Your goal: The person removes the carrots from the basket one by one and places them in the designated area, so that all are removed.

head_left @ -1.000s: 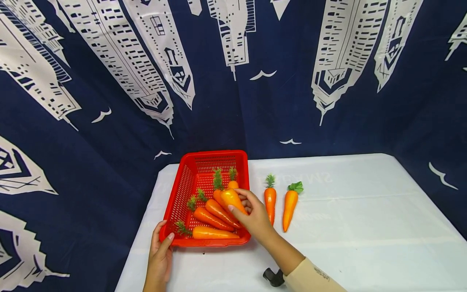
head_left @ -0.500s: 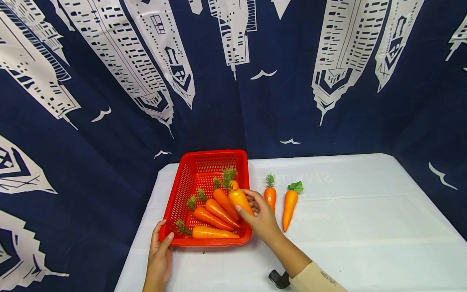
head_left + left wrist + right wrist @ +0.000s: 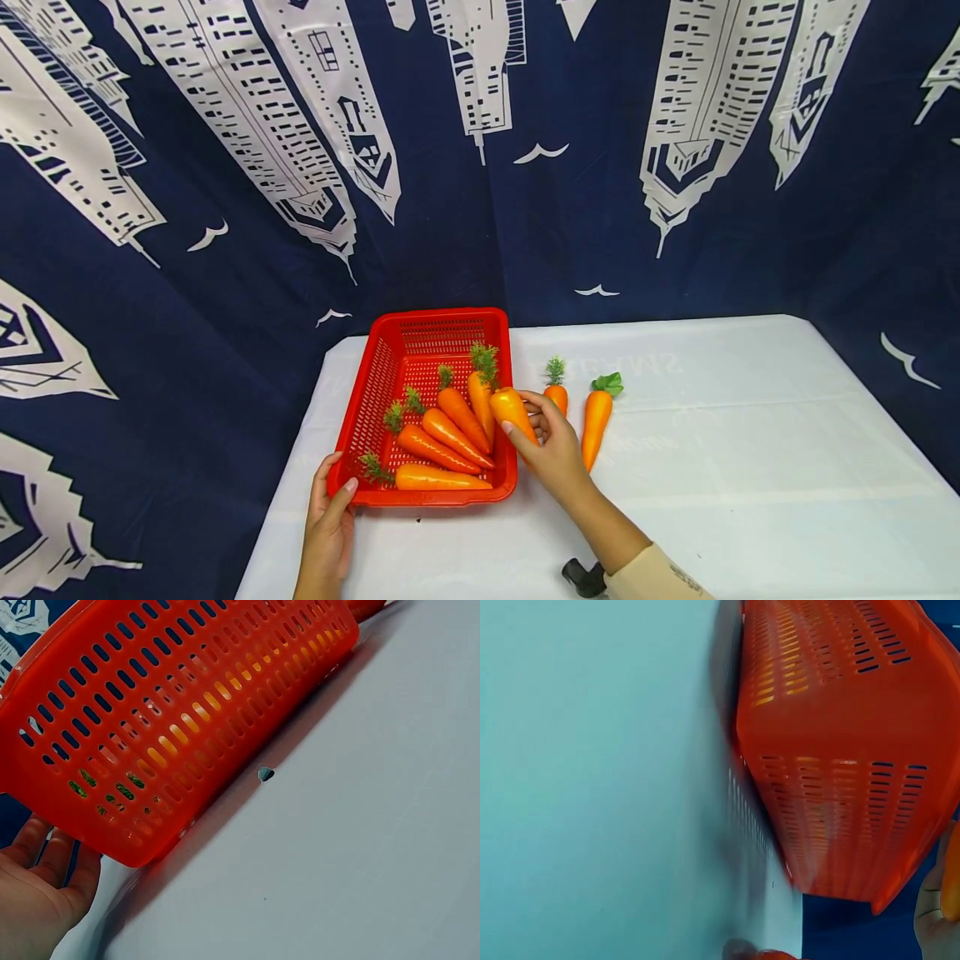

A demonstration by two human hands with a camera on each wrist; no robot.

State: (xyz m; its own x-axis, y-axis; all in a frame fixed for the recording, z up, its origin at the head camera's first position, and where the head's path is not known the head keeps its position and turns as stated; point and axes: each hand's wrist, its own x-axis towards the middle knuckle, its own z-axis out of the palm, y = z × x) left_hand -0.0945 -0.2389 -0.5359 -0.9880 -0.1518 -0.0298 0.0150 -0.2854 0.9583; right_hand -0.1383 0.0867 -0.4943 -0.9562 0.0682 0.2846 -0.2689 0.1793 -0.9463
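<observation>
Gripping a carrot point(image 3: 513, 412) in the right hand point(image 3: 552, 442), a red basket point(image 3: 427, 498) in the left hand point(image 3: 328, 510), partly blocking one of two loose carrots point(image 3: 556, 400) right of the right hand

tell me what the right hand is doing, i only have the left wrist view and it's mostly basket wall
Observer: The right hand holds an orange carrot, thumb on the near side.
Operator: ok and how many more are lying inside, i just get bits of colour through the slots
Observer: I count five other carrots in the red basket, all with green tops.
Operator: anything to the right of it
Observer: Yes, on the table lie a leafy carrot and a feathery-topped carrot, the latter partly hidden by the hand.
</observation>
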